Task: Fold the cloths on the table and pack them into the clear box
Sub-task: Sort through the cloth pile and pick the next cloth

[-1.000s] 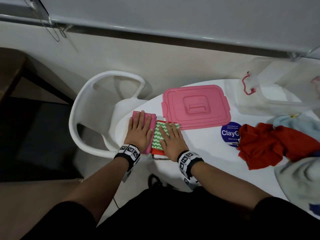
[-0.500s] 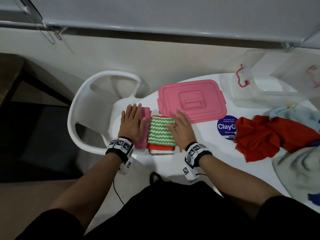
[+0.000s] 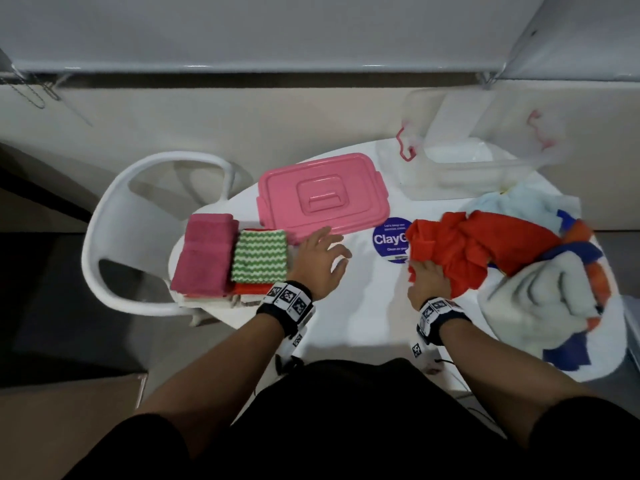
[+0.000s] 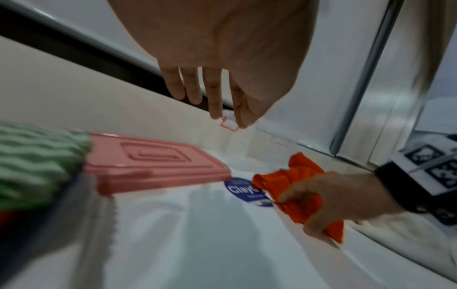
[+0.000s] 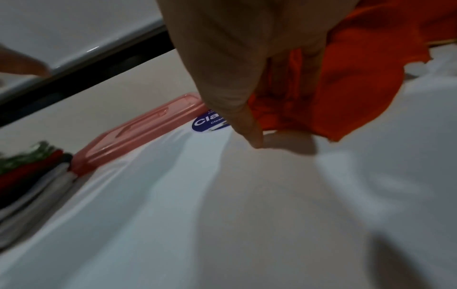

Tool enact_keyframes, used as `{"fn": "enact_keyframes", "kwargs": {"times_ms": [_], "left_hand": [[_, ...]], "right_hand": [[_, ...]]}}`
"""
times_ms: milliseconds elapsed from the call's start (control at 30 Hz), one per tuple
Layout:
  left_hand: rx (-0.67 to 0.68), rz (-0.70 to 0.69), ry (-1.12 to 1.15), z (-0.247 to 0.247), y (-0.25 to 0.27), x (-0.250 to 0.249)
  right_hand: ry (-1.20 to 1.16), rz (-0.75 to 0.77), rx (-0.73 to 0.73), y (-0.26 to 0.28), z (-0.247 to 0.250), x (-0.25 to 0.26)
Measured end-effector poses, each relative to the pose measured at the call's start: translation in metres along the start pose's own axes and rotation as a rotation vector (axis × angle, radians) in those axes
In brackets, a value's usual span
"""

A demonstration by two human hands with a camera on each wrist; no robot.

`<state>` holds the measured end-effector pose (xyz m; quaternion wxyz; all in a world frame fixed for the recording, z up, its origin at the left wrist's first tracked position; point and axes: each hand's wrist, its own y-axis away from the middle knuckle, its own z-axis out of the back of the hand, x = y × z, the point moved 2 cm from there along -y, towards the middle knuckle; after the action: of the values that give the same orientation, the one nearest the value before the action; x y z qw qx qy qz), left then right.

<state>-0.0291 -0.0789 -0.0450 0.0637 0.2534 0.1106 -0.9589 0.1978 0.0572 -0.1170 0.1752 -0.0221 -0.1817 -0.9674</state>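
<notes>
Orange cloth (image 3: 464, 247) lies crumpled on the white table (image 3: 363, 306), and our right hand (image 3: 427, 282) pinches its near edge, thumb and fingers curled into the fabric beside the round blue sticker (image 3: 393, 239). Our left hand (image 3: 318, 261) hovers above the table with its fingers (image 4: 212, 91) loosely spread, holding nothing, just right of the folded stack. That stack sits at the table's left edge: a green zigzag cloth (image 3: 259, 256) on top of red and pale layers, with a folded pink cloth (image 3: 204, 252) touching its left side. The pink lid (image 3: 322, 195) lies flat behind the stack. The clear box (image 3: 478, 161) stands open at the far right of the table, well apart from both hands, behind a heap of pale and blue cloths (image 3: 540, 299).
</notes>
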Motion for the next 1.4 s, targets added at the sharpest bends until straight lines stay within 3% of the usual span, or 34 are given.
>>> {"fn": "enact_keyframes", "kwargs": {"times_ms": [167,333,433,500,667,800,867,933,1033,1133,1267,1300,1400], "left_hand": [[0.406,0.139,0.007,-0.056,-0.008,-0.043],[0.604,0.244,-0.046,-0.096,-0.013,-0.08],[0.595,0.22,-0.047,-0.122,-0.019,-0.101],[0.482,0.198,-0.03,-0.135,-0.025,-0.114],[0.186,0.029,0.152,-0.146,-0.052,-0.148],[0.067,0.192,0.547,-0.119,-0.08,-0.175],[0.058,0.288,0.587,-0.098,-0.093,-0.188],[0.03,0.286,0.579,-0.081,-0.105,-0.195],[0.107,0.238,0.712,-0.052,-0.114,-0.204],[0.354,0.215,0.626,-0.029,-0.103,-0.202],[0.631,0.426,0.35,-0.022,-0.065,-0.155],[0.646,0.462,0.389,-0.02,-0.055,-0.142],[0.51,0.562,0.546,-0.002,-0.03,-0.12]], "right_hand": [[-0.086,0.076,0.015,0.013,0.003,-0.029],[-0.485,0.091,0.187,0.03,-0.001,-0.053],[-0.705,0.125,0.288,0.039,0.011,-0.065],[-0.834,0.113,0.295,0.043,0.026,-0.075],[-0.985,0.093,0.139,0.045,0.07,-0.104],[-1.213,0.027,0.003,0.043,0.11,-0.116],[-1.254,0.035,-0.041,0.04,0.131,-0.114],[-1.273,0.051,-0.098,0.033,0.149,-0.11],[-1.358,-0.02,-0.18,0.025,0.178,-0.104],[-1.539,-0.156,-0.154,0.02,0.199,-0.109],[-1.712,-0.286,-0.128,0.014,0.199,-0.121],[-1.745,-0.306,-0.094,0.014,0.193,-0.123],[-1.784,-0.241,0.073,0.022,0.168,-0.123]]}}
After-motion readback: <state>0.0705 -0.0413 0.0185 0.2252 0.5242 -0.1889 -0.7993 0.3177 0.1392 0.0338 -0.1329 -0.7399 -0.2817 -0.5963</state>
